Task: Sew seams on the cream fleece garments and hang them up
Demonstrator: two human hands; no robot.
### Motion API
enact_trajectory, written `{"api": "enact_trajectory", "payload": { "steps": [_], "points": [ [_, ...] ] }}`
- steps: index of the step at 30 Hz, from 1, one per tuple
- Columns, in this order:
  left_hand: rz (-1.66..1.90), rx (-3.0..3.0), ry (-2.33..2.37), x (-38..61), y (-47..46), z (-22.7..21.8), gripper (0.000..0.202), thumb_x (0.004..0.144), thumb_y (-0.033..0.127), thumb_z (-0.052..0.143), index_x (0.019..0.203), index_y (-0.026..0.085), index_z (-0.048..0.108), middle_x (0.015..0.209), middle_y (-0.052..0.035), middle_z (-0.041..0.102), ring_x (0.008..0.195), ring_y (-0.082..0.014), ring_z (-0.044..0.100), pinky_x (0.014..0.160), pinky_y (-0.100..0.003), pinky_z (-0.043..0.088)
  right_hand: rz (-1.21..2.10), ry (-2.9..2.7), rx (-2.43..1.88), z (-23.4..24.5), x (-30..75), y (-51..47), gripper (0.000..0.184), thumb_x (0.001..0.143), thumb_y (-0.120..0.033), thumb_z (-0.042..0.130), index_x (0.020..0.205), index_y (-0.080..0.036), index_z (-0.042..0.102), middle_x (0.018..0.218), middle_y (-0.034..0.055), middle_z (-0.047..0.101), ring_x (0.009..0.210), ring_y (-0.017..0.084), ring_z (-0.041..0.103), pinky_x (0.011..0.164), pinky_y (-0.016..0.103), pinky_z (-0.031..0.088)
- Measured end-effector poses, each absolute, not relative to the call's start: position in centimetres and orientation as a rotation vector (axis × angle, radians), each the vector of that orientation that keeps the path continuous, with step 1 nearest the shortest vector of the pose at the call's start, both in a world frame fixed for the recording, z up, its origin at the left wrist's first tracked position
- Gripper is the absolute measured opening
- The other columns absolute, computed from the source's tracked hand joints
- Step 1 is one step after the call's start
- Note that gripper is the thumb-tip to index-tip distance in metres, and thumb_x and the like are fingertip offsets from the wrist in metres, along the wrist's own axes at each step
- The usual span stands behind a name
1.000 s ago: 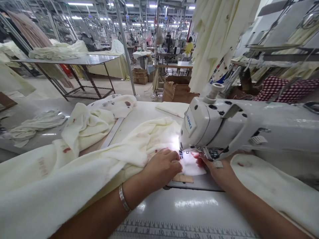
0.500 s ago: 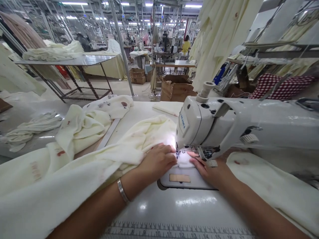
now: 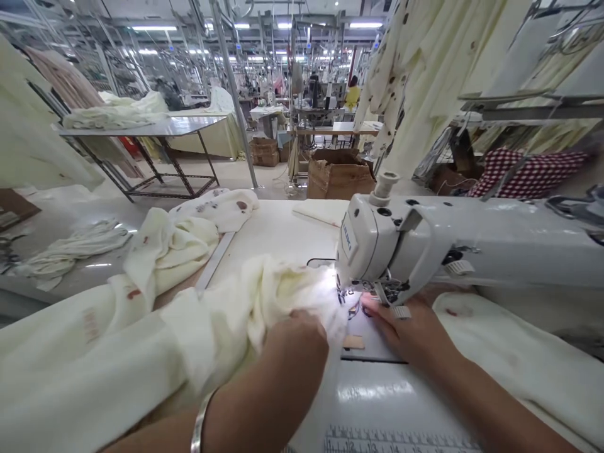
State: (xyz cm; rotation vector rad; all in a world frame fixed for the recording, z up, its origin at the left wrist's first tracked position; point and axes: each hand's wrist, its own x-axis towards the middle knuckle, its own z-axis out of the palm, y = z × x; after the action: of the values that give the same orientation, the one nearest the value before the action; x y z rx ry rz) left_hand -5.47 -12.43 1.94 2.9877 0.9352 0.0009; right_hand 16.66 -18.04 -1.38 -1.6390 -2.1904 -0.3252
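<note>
Left hand point(image 3: 295, 340) bunched cream fabric point(image 3: 245, 308) leftward; right hand point(image 3: 410, 330) flat; one sewing machine point(image 3: 425, 245).

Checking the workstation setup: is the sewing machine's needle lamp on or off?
On. A bright white glow falls on the cream fabric right under the sewing machine head, beside the left hand.

I work in a garment factory: industrial sewing machine point(image 3: 401, 251), hanging cream fabric point(image 3: 425, 69), rows of workstations point(image 3: 325, 119) behind.

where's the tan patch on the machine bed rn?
Head view, lower centre: the tan patch lies on the bed below the needle, between the left hand and right hand.
</note>
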Motion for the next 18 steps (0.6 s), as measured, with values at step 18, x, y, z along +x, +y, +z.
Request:
{"api": "enact_trajectory", "payload": {
  "steps": [18],
  "points": [
    [0.287,2.967,0.191,-6.2,-7.2,2.0,0.02,0.089,0.015,0.048,0.106,0.019,0.057,0.106,-0.0036,0.06,0.096,-0.019,0.051,0.092,-0.038,0.034,0.073,-2.451,-1.079,-1.0,11.1,-20.4,0.017,0.09,-0.024,0.045,0.099,-0.019,0.059,0.094,0.004,0.065,0.108,0.018,0.052,0.092,0.034,0.038]
  ]
}}
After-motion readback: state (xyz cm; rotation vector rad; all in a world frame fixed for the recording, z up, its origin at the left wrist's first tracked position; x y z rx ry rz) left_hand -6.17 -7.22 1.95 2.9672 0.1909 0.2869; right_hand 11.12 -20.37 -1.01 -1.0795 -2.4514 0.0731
